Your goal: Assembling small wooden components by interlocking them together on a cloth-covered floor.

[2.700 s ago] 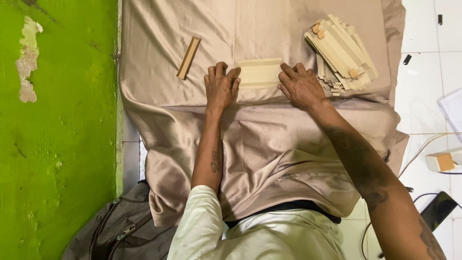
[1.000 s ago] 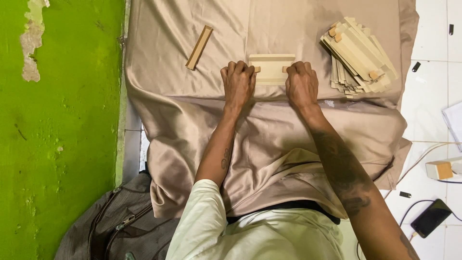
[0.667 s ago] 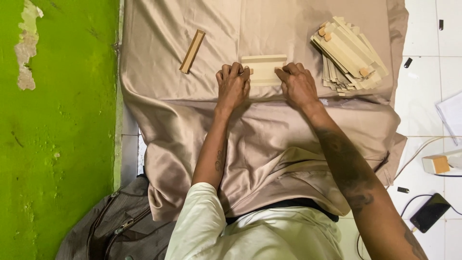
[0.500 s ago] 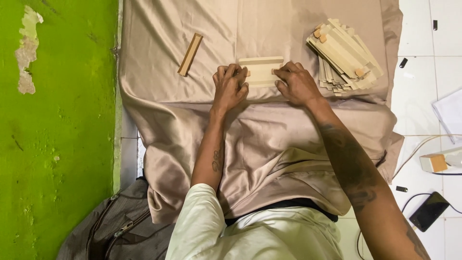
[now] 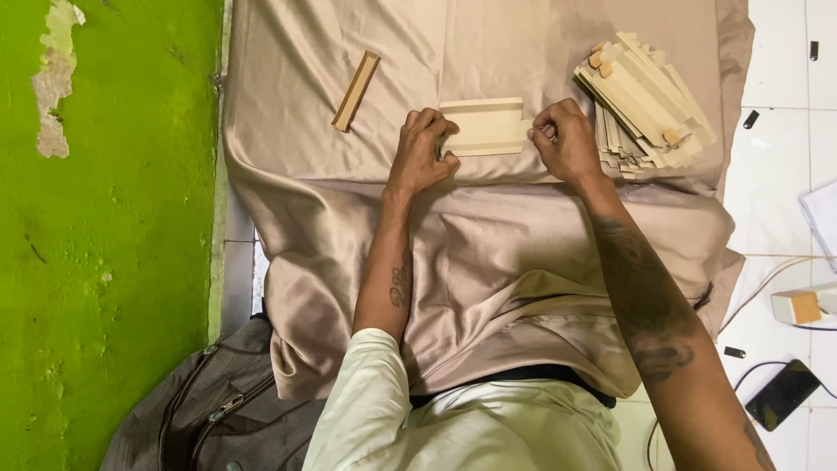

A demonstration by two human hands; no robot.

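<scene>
A pale flat wooden piece (image 5: 485, 126) with grooves lies on a beige satin cloth (image 5: 488, 262). My left hand (image 5: 425, 153) grips its left end with curled fingers. My right hand (image 5: 567, 139) pinches its right end, fingers curled. A single brown-edged wooden strip (image 5: 356, 91) lies apart to the left of my left hand. A fanned stack of similar pale wooden pieces (image 5: 641, 100) rests just right of my right hand.
A green wall with peeling paint (image 5: 96, 227) runs along the left. A grey-brown bag (image 5: 209, 410) lies at lower left. On the white tiled floor at right are a phone (image 5: 782, 393), a small box (image 5: 798, 306), cables and paper.
My hands went from lying flat beside the wooden piece to curling onto its two ends. The piece itself has stayed in about the same spot on the cloth.
</scene>
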